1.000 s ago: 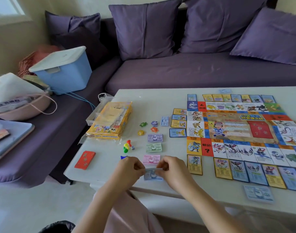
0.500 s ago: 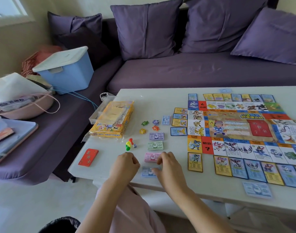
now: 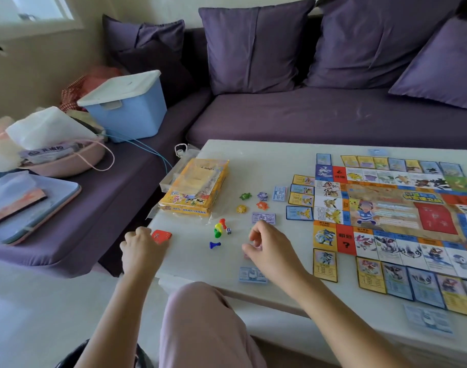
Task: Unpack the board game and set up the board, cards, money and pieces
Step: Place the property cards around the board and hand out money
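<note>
The game board (image 3: 383, 208) lies flat on the right of the white table (image 3: 253, 160), ringed by property cards (image 3: 325, 264). My left hand (image 3: 142, 245) is at the table's left edge, fingers curled over the end of a red card pack (image 3: 163, 236); whether it grips the pack is hidden. My right hand (image 3: 272, 251) hovers over the money piles with loosely curled fingers and holds nothing. A blue bill pile (image 3: 253, 274) lies just below it and a purple pile (image 3: 264, 217) just above. Coloured pawns (image 3: 219, 228), a die (image 3: 228, 230) and a blue pawn (image 3: 214, 245) sit between my hands.
The yellow game box (image 3: 195, 187) stands at the table's left, with star tokens (image 3: 251, 201) to its right. Another blue pile (image 3: 428, 318) lies near the front right edge. A purple sofa (image 3: 320, 115) with a blue bin (image 3: 126, 110) surrounds the table.
Both hands let go of the blue bills, which now lie on the table. My left hand moved left to the red card pack; my right hand lifted over the money piles.
</note>
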Demonstrator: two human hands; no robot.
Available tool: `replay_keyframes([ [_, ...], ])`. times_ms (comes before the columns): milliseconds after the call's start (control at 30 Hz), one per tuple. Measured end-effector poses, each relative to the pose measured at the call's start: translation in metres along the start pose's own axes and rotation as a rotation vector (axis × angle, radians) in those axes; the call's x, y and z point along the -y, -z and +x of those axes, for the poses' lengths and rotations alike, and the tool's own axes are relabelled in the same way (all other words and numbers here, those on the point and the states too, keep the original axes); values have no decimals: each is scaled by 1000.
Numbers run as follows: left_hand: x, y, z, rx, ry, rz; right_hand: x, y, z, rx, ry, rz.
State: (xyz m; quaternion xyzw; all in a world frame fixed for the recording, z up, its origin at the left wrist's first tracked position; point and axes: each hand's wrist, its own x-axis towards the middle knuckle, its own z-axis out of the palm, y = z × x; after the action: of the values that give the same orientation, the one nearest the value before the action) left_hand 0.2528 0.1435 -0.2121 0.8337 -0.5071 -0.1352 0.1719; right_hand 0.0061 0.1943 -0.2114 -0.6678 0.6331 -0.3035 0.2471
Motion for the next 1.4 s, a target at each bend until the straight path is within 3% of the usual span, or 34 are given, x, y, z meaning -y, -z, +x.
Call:
replay_keyframes([
  [133, 10, -2, 29, 195, 166, 181, 3, -7, 5, 99, 12, -5],
  [400, 6, -6, 47, 389, 102, 328, 3, -9, 5, 116, 23, 33],
  [500, 1, -1, 28, 403, 19, 260, 1, -1, 2, 112, 29, 34],
  [633, -30, 3, -14, 348, -155, -102, 3, 16, 0, 74, 68, 47],
  [767, -77, 5, -68, 463, -350, -318, 2, 39, -7, 50, 168, 2],
  [867, -114, 4, -105, 530, -477, -318, 2, 60, -18, 45, 280, -63],
  [967, -145, 0, -130, 580, -488, -399, -6, 83, -28, -17, 334, -183],
  [1200, -201, -18, -169, 817, -514, -608, -34, 144, -68, -171, 200, -460],
  [1400, -239, -39, -199, 914, -747, -456, -68, 173, -86, -214, 113, -457],
])
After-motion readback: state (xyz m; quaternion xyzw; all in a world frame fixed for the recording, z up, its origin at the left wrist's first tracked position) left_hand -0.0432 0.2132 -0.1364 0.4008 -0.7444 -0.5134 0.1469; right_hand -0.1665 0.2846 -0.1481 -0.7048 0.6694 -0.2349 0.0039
